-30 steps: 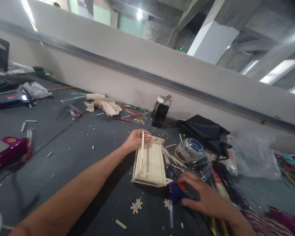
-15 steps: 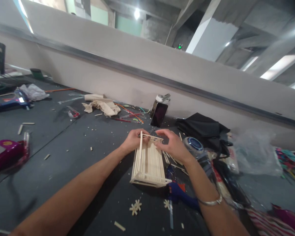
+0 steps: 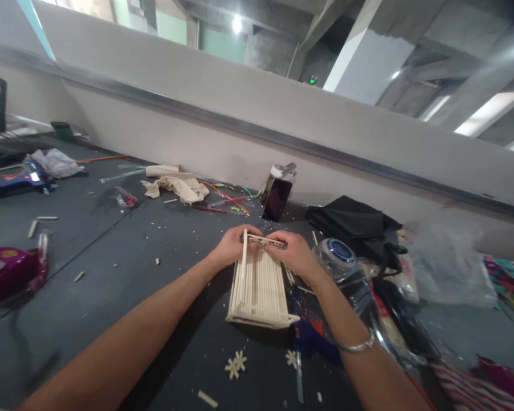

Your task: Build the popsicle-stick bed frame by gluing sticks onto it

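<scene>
A small frame built of pale wooden sticks (image 3: 263,282) lies on the dark table in front of me, with a floor of sticks side by side and raised rails. My left hand (image 3: 233,244) is closed round its far left corner, beside an upright stick. At the far right corner my right hand (image 3: 294,251) grips the far rail, fingers bent over it. Some fingertips of both hands are hidden behind the rail. Close to the frame's near right corner lies a blue glue gun (image 3: 314,338), partly covered by my right forearm.
Star-shaped stick pieces (image 3: 236,364) lie near me. A phone (image 3: 277,200) leans upright by the wall. Right of my hand are a clear round container (image 3: 337,252), a black bag (image 3: 353,221) and a plastic bag (image 3: 449,274). Beige cloth (image 3: 177,185) and a purple tool (image 3: 8,265) lie left.
My right hand has come down and inward, from spread fingers above the far right corner to a closed hold on the far rail. My left hand stays in place.
</scene>
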{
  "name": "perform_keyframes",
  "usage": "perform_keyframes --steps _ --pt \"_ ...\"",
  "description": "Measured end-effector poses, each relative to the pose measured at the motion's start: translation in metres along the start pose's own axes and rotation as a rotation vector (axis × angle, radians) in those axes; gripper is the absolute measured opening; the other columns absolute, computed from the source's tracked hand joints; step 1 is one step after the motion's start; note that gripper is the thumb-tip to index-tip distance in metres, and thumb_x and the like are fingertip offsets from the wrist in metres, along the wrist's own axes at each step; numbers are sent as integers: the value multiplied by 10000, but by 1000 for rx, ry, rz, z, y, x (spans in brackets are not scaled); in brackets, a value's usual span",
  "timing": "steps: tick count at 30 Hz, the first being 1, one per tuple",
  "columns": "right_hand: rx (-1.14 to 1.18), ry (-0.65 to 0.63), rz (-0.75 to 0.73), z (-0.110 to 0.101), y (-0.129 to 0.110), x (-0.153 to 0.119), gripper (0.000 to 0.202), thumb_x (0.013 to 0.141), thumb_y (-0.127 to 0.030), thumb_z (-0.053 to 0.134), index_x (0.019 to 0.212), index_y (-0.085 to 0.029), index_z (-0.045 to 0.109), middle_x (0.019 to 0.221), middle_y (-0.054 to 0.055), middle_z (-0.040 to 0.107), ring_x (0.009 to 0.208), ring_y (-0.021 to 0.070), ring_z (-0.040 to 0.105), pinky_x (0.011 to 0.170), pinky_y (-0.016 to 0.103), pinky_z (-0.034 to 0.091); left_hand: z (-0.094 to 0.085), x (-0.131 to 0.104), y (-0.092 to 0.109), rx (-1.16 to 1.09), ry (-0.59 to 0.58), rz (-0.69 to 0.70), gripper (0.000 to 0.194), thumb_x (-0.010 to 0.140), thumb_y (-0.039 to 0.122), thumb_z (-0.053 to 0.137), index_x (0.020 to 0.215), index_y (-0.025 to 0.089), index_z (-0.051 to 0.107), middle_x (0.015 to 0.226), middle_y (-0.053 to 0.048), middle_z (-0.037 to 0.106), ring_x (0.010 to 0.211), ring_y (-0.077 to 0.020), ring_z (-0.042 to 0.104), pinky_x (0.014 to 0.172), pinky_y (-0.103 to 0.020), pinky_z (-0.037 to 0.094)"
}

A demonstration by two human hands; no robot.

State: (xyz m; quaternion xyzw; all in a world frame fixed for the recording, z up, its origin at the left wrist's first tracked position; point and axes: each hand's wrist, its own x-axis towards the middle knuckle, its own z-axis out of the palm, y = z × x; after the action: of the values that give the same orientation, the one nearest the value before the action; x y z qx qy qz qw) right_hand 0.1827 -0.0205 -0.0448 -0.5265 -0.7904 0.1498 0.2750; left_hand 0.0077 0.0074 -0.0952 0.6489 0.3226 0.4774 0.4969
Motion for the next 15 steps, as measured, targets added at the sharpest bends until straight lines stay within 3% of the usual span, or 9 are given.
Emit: perform_keyframes --steps 15 --pt "13 8 7 -1 1 -1 122 759 -225 597 797 -172 700 780 31 721 713 162 622 674 249 430 4 2 -5 -66 22 -66 253 622 301 701 759 104 621 599 26 546 525 -68 451 511 -190 352"
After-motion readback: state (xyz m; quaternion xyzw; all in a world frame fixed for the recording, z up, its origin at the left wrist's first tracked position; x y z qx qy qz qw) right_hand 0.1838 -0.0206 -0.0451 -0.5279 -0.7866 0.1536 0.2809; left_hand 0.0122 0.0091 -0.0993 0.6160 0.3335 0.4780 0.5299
